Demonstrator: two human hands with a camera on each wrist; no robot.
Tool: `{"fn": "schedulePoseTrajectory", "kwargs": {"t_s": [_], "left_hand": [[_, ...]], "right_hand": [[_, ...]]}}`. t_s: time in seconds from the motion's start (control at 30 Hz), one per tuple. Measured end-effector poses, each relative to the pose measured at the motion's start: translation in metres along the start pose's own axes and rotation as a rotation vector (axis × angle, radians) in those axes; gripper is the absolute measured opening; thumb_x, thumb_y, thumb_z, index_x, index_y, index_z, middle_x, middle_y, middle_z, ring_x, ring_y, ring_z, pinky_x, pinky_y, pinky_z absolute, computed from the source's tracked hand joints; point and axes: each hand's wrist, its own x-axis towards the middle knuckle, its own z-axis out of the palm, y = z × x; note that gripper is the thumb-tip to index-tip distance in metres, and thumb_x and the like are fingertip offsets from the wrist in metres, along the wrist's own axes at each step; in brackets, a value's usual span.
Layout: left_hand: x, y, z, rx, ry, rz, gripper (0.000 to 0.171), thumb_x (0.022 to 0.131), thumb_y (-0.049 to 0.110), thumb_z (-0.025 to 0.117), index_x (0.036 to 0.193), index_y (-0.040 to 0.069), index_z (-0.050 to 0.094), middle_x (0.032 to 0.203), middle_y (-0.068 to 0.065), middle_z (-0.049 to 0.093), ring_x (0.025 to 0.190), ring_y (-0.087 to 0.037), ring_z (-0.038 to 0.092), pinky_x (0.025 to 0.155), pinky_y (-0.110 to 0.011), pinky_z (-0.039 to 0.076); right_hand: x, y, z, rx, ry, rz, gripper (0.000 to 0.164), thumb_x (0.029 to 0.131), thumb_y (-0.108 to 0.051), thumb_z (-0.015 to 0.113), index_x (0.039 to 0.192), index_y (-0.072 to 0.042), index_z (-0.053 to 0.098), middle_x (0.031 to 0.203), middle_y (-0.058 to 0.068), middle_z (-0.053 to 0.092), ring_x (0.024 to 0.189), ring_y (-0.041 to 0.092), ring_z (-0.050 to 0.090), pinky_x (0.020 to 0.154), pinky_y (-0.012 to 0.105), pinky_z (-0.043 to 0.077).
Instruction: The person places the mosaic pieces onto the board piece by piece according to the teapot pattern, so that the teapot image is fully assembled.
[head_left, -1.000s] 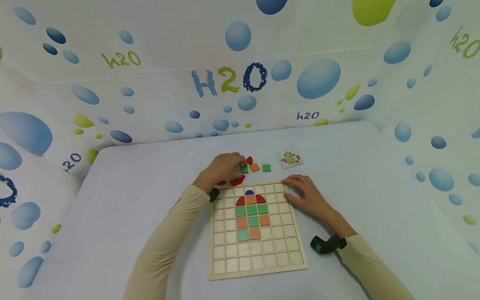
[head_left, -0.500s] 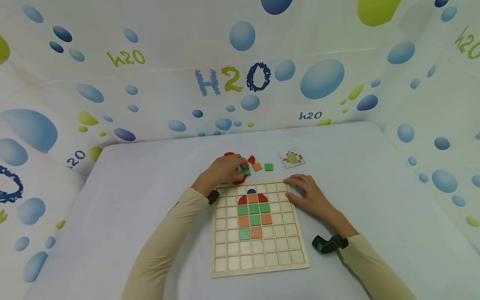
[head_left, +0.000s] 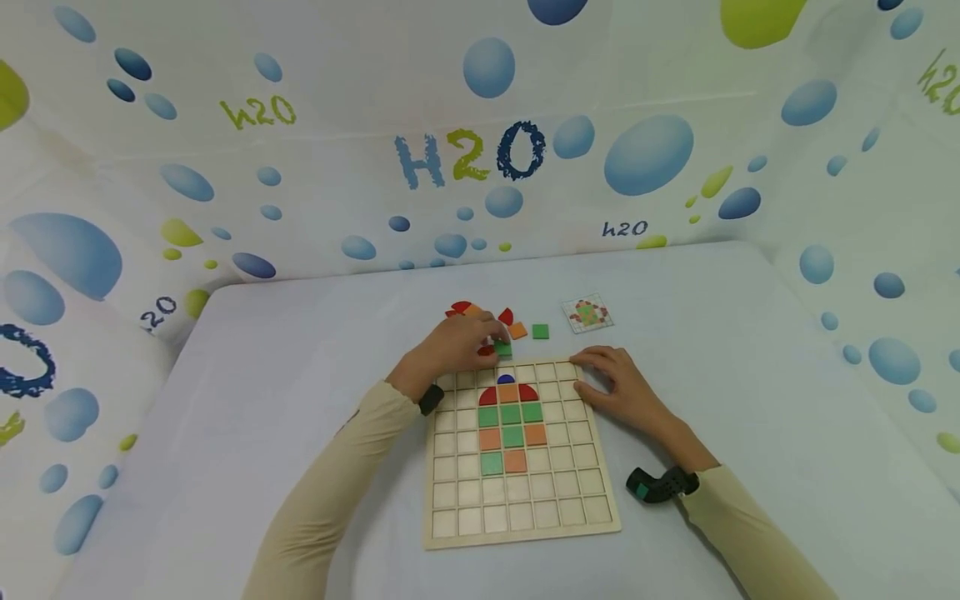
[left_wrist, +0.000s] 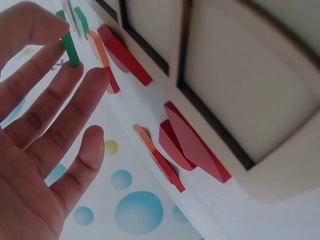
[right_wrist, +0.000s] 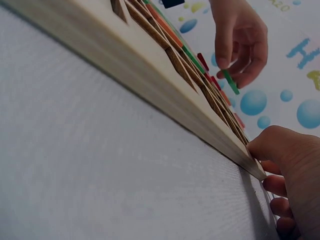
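My left hand [head_left: 459,343] is over the far edge of the wooden grid board [head_left: 581,485]. Thumb and fingertips pinch a green square tile [left_wrist: 70,46], seen tilted on edge in the left wrist view; the little finger stands apart. At the board's far right corner, my right hand [head_left: 621,390] holds the frame, with its thumb at the side edge and other fingers round the corner. Set in the grid are green tiles [head_left: 510,414], orange tiles [head_left: 536,434], two red quarter-round pieces [head_left: 528,392] and a blue piece [head_left: 506,379].
Behind the board lie a loose green tile [head_left: 541,332], an orange tile [head_left: 518,331] and a red piece [head_left: 506,317]. More red pieces [left_wrist: 197,142] are near the left hand, partly hidden in the head view. A pattern card [head_left: 588,313] lies at the back right.
My left hand has lifted the green tile from the loose pieces and brought it right and nearer the board. My right hand stays at the corner. The head view has shifted slightly.
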Motion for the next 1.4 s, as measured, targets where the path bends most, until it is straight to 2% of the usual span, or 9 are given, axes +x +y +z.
{"fn": "schedulePoseTrajectory", "kwargs": {"t_s": [0.17, 0.27, 0.43, 0.53, 0.83, 1.0, 1.27, 1.4], "left_hand": [[-0.002, 0.004, 0.003, 0.032, 0.001, 0.023, 0.023, 0.088, 0.018, 0.066, 0.111, 0.013, 0.069, 0.11, -0.001, 0.063, 0.087, -0.015, 0.056, 0.081, -0.029, 0.049], [-0.005, 0.006, 0.005, 0.043, 0.01, 0.043, 0.023, 0.087, 0.015, 0.064, 0.11, 0.014, 0.069, 0.108, -0.001, 0.063, 0.077, -0.013, 0.052, 0.073, -0.027, 0.046], [-0.01, 0.006, 0.009, 0.036, 0.024, 0.095, 0.024, 0.084, 0.011, 0.063, 0.106, 0.014, 0.07, 0.095, 0.0, 0.061, 0.063, -0.008, 0.044, 0.061, -0.024, 0.036], [-0.013, 0.007, 0.011, 0.017, 0.023, 0.105, 0.024, 0.082, 0.01, 0.064, 0.105, 0.013, 0.071, 0.093, 0.0, 0.061, 0.067, -0.009, 0.046, 0.062, -0.023, 0.039], [-0.025, 0.015, 0.015, 0.011, 0.02, 0.108, 0.023, 0.085, 0.013, 0.063, 0.107, 0.016, 0.07, 0.108, 0.003, 0.065, 0.085, -0.012, 0.057, 0.08, -0.028, 0.048], [-0.03, 0.019, 0.016, 0.015, 0.009, 0.138, 0.021, 0.087, 0.015, 0.065, 0.107, 0.015, 0.07, 0.107, 0.002, 0.064, 0.083, -0.011, 0.057, 0.078, -0.028, 0.048], [-0.036, 0.021, 0.02, 0.061, 0.022, 0.237, 0.019, 0.087, 0.014, 0.066, 0.105, 0.014, 0.071, 0.099, 0.001, 0.063, 0.077, -0.008, 0.055, 0.07, -0.023, 0.045], [-0.037, 0.021, 0.022, 0.045, 0.001, 0.255, 0.02, 0.087, 0.015, 0.066, 0.106, 0.014, 0.07, 0.099, 0.002, 0.063, 0.076, -0.008, 0.052, 0.069, -0.021, 0.042]], "right_hand": [[0.001, 0.0, -0.001, -0.002, -0.007, 0.012, 0.038, 0.086, -0.01, 0.072, 0.122, -0.005, 0.064, 0.125, 0.016, 0.057, 0.106, 0.028, 0.046, 0.087, 0.046, 0.038], [0.001, -0.001, -0.001, -0.005, -0.006, 0.008, 0.038, 0.085, -0.01, 0.072, 0.122, -0.004, 0.065, 0.125, 0.017, 0.057, 0.106, 0.029, 0.047, 0.087, 0.046, 0.038], [0.001, -0.003, -0.002, -0.011, -0.001, 0.002, 0.038, 0.085, -0.009, 0.073, 0.121, -0.003, 0.065, 0.124, 0.018, 0.057, 0.105, 0.029, 0.047, 0.086, 0.046, 0.038], [0.001, -0.004, -0.002, -0.013, 0.002, -0.001, 0.038, 0.085, -0.008, 0.073, 0.121, -0.002, 0.065, 0.124, 0.018, 0.058, 0.105, 0.03, 0.047, 0.086, 0.047, 0.039], [-0.001, -0.004, -0.001, -0.009, 0.002, 0.011, 0.038, 0.085, -0.009, 0.073, 0.122, -0.003, 0.064, 0.125, 0.017, 0.057, 0.105, 0.029, 0.046, 0.086, 0.047, 0.039], [-0.002, -0.005, 0.0, -0.004, 0.005, 0.007, 0.038, 0.085, -0.008, 0.073, 0.121, -0.003, 0.065, 0.125, 0.017, 0.058, 0.104, 0.028, 0.046, 0.086, 0.046, 0.039], [-0.003, -0.006, 0.001, 0.007, 0.006, 0.017, 0.038, 0.085, -0.009, 0.073, 0.122, -0.004, 0.064, 0.126, 0.017, 0.057, 0.104, 0.027, 0.046, 0.086, 0.045, 0.039], [-0.002, -0.005, 0.001, 0.004, 0.005, 0.019, 0.038, 0.085, -0.009, 0.073, 0.122, -0.004, 0.064, 0.126, 0.017, 0.057, 0.105, 0.028, 0.046, 0.086, 0.046, 0.039]]}}
